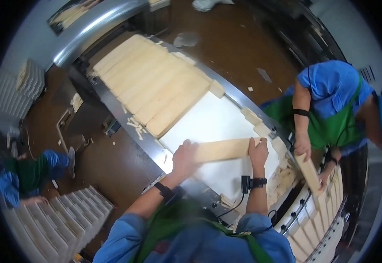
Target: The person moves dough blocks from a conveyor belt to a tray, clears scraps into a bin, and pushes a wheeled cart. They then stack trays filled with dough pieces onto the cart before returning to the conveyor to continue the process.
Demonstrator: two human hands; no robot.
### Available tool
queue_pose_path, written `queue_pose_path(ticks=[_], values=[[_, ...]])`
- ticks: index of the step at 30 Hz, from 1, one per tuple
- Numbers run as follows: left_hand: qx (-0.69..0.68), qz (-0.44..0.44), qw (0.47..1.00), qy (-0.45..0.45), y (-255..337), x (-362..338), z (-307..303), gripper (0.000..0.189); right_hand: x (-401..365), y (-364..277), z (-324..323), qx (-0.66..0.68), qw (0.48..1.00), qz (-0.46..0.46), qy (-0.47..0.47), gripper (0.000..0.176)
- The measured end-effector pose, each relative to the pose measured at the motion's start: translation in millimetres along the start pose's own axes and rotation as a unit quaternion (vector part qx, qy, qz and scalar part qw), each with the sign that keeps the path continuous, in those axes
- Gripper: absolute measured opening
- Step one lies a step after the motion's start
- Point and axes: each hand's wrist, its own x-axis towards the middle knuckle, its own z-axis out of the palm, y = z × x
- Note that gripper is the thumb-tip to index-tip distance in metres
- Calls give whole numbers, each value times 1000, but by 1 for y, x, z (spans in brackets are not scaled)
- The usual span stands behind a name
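Observation:
A long pale slab (224,150) is held level by its two ends over the white belt (199,118). My left hand (185,158) grips its left end, and my right hand (258,153) has its fingers closed round the right end. Beyond the slab, a row of similar pale slabs (156,83) lies side by side on the belt, with their near edge a short way from my hands. Small broken pieces (283,177) are heaped to the right of my right hand.
At the right a co-worker (331,105) holds another slab (308,173) above a rack of slabs (316,223). A second person (28,173) is at the left by stacked trays (63,219). A metal roller cover (98,26) spans the belt's far end. Scraps (136,126) lie on the metal edge.

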Motion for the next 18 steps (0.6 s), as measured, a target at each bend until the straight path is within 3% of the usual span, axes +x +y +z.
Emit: queue_pose_path(ticks=[2, 3, 4, 5, 6, 7, 8, 9, 10, 11, 13, 15, 17, 18], values=[[21, 30, 999, -31, 10, -4, 3, 89, -29, 35, -12, -1, 996, 88, 29, 59], [41, 50, 997, -52, 17, -4, 3, 94, -41, 53, 3, -16, 996, 39, 76, 63], [79, 5, 991, -105, 22, -1, 4, 103, -55, 70, 9, -39, 991, -3, 126, 68], [95, -1, 984, -152, 25, 3, 7, 106, -64, 68, 12, -58, 990, 8, 128, 69], [106, 3, 985, -133, 26, 2, 17, 100, -67, 81, 27, -44, 991, 42, 118, 63], [92, 52, 989, -105, 15, 5, 30, 95, -70, 38, -20, 12, 995, 98, 23, 57], [72, 99, 989, -80, 8, 9, 45, 91, -75, 65, 11, -118, 990, 10, 81, 51], [65, 61, 991, -103, 25, 9, 42, 84, -81, 61, 2, -52, 991, 72, 101, 49], [57, 77, 992, -76, 35, 2, 43, 82, -88, 65, -6, -17, 985, 51, 162, 49], [50, 66, 993, -79, 37, -3, 47, 85, -100, 64, -17, 4, 984, 127, 127, 49], [58, 119, 987, -93, 67, -21, 45, 85, -139, 69, -63, 34, 977, 169, 129, 48], [86, 160, 983, -29, 101, -46, 52, 83, -179, 87, -90, 109, 954, 177, 215, 52], [61, 197, 978, -36, 140, -71, 65, 79, -219, 117, -114, 90, 934, 211, 274, 53], [47, 241, 969, -32, 161, -84, 74, 78, -240, 134, -132, 25, 910, 224, 349, 51]])
